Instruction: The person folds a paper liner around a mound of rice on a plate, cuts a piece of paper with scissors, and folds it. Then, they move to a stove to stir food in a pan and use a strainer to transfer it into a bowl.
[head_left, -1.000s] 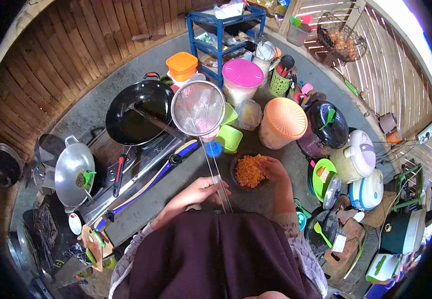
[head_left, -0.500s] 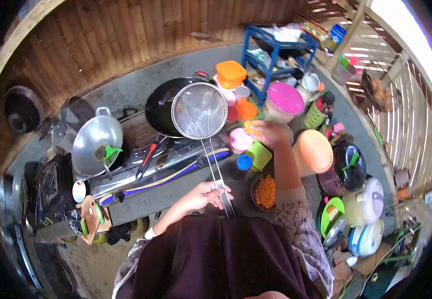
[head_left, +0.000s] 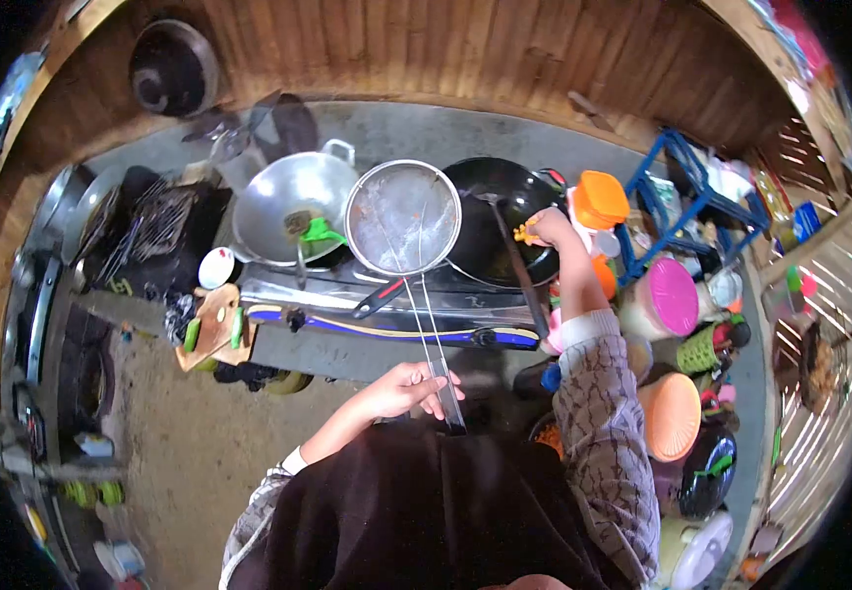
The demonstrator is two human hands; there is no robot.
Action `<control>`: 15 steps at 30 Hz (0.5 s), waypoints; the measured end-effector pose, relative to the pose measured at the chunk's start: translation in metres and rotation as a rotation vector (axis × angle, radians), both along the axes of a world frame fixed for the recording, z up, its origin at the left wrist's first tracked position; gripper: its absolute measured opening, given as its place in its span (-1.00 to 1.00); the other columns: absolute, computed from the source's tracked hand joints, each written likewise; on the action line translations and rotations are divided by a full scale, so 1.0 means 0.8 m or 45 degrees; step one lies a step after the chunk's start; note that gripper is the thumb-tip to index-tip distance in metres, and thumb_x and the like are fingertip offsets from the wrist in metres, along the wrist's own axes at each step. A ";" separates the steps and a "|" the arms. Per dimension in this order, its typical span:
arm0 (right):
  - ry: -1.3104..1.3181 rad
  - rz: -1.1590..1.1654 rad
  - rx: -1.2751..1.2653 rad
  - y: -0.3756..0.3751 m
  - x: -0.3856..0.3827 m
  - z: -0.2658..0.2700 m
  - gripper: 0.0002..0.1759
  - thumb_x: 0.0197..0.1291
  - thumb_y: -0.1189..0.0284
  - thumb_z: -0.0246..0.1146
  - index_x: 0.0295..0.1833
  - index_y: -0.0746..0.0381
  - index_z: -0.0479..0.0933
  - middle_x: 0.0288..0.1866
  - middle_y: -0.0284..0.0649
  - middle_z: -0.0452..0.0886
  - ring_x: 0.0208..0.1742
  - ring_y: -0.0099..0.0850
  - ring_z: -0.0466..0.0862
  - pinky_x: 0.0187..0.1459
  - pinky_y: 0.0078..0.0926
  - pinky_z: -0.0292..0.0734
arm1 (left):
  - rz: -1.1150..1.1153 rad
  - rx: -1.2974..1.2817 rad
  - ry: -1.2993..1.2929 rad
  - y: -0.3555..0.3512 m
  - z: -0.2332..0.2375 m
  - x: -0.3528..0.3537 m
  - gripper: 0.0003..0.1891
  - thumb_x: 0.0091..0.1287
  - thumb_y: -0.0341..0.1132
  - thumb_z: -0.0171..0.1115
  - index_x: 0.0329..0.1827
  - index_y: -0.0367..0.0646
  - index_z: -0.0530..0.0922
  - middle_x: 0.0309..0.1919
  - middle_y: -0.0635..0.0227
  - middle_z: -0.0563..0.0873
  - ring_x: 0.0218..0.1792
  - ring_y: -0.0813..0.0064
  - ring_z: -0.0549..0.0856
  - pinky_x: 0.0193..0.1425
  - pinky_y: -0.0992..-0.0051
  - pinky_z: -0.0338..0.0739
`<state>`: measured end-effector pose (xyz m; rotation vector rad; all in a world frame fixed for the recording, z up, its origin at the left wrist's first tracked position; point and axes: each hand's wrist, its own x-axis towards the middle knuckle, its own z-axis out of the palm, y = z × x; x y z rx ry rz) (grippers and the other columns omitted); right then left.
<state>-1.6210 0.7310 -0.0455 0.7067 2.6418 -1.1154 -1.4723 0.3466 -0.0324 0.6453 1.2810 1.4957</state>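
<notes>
My left hand is closed around the long metal handle of a round mesh strainer, low in front of my body. The strainer's mesh is held up between the silver wok and the black wok. At the right side of the black wok, my right hand pinches some orange-yellow food pieces above its inside. A long-handled spatula leans in that wok. Partly hidden by my right sleeve is a bowl of orange food bits.
The silver wok stands on the stove's left side with a green-handled tool in it. A cutting board lies at the counter's left end. On the right are an orange container, a pink-lidded tub and a blue rack.
My right hand has moved from above the containers on the right to the black wok, with the orange-yellow pieces in it. My view has turned left. My left hand still holds the strainer.
</notes>
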 end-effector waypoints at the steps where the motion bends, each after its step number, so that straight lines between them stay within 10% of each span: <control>1: 0.018 0.056 0.069 -0.001 -0.013 -0.007 -0.84 -0.10 0.63 0.27 -0.31 0.35 0.56 -0.50 -0.21 0.59 -0.55 -0.48 0.59 -0.55 -0.61 0.49 | 0.023 -0.001 0.001 -0.003 -0.002 0.000 -0.73 0.40 -0.26 -0.15 0.02 -0.22 0.39 -0.12 0.28 0.63 -0.40 0.57 0.66 -0.33 0.62 0.49; 4: 0.047 0.144 0.128 -0.011 -0.034 -0.013 -0.88 -0.14 0.60 0.24 -0.38 0.32 0.58 -0.54 -0.19 0.60 -0.57 -0.42 0.59 -0.52 -0.52 0.49 | 0.081 -0.026 -0.005 -0.010 -0.003 -0.001 -0.73 0.40 -0.26 -0.15 0.02 -0.23 0.39 -0.12 0.27 0.63 -0.40 0.57 0.66 -0.32 0.63 0.49; 7: 0.128 0.432 0.943 -0.023 -0.035 -0.004 -0.83 -0.13 0.38 0.25 -0.46 0.27 0.59 -0.43 -0.10 0.62 -0.40 -0.22 0.63 -0.27 -0.38 0.53 | 0.102 -0.046 0.006 -0.012 0.004 -0.001 -0.72 0.40 -0.25 -0.15 0.00 -0.25 0.39 -0.12 0.27 0.63 -0.39 0.57 0.66 -0.31 0.63 0.50; 15: 0.007 0.180 0.884 -0.006 -0.048 -0.032 -0.85 -0.08 0.39 0.23 -0.38 0.21 0.62 -0.36 -0.05 0.62 -0.25 -0.21 0.63 -0.16 -0.31 0.50 | 0.080 -0.016 0.040 -0.004 0.006 0.003 -0.71 0.40 -0.26 -0.15 -0.01 -0.30 0.39 -0.13 0.25 0.64 -0.42 0.56 0.67 -0.33 0.61 0.52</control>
